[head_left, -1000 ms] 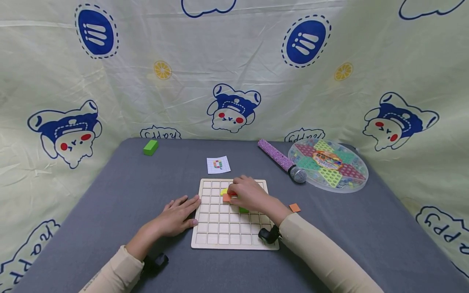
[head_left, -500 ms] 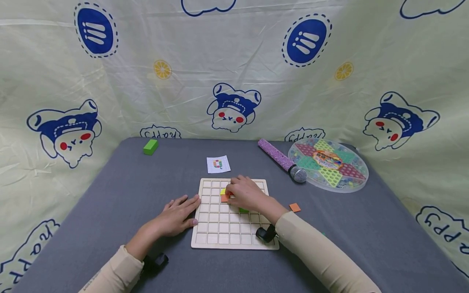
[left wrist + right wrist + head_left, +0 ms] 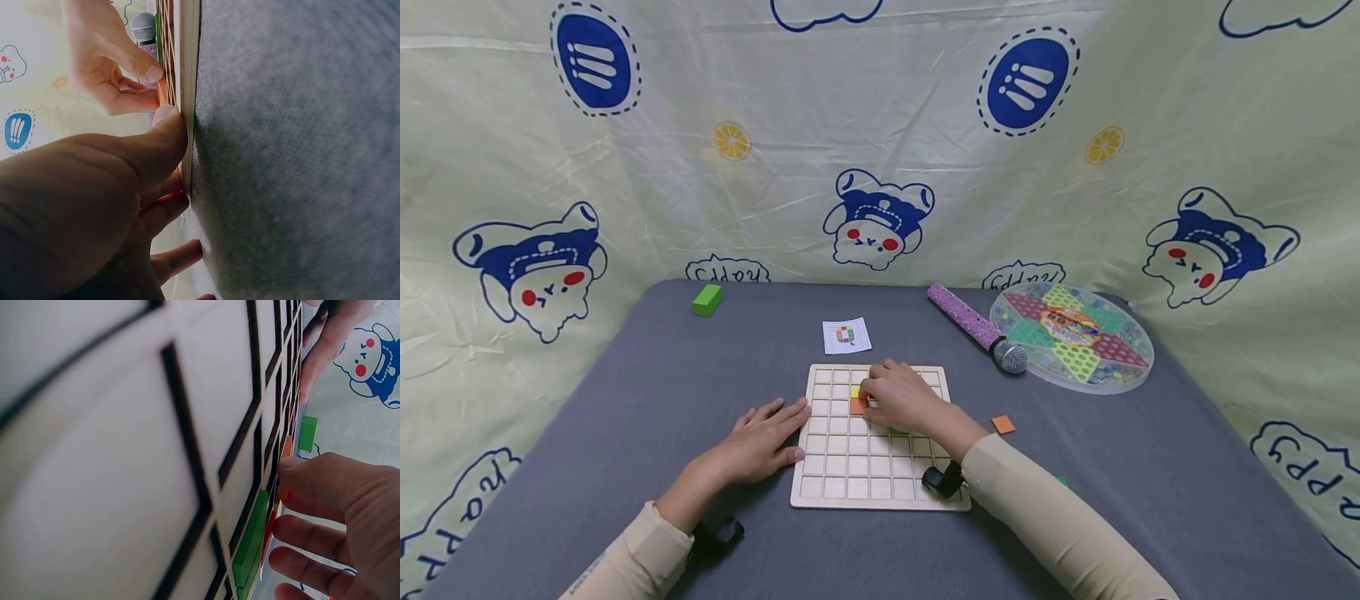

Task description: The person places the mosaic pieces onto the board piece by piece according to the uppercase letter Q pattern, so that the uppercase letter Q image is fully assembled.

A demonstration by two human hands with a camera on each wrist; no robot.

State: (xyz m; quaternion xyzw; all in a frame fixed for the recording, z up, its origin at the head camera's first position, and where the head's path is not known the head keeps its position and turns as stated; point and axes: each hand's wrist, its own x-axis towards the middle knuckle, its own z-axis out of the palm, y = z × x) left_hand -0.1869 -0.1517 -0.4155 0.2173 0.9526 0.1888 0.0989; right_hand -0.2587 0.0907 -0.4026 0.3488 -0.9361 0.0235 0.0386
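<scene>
A pale wooden grid board [image 3: 848,488] lies on the grey table. My right hand [image 3: 902,395] reaches over its upper middle and pinches an orange square tile [image 3: 857,407] between thumb and fingers. Beside that tile a bit of a yellow tile [image 3: 854,392] shows. Partly under the hand are green tiles [image 3: 251,540], and a red tile [image 3: 269,528] shows past them in the right wrist view. My left hand [image 3: 763,443] rests at the board's left edge with its fingers extended, its thumb [image 3: 169,128] against the edge in the left wrist view.
Behind the board lies a white card [image 3: 847,337] with a coloured-square pattern. A purple glittery microphone [image 3: 964,317] leans by a round clear box [image 3: 1090,385]. A green block [image 3: 707,300] sits back left; a loose orange tile [image 3: 1003,424] lies right of the board.
My right hand has shifted slightly left, and the orange tile has moved left with it. A small green piece now shows beside the right sleeve. The left hand has stayed in place.
</scene>
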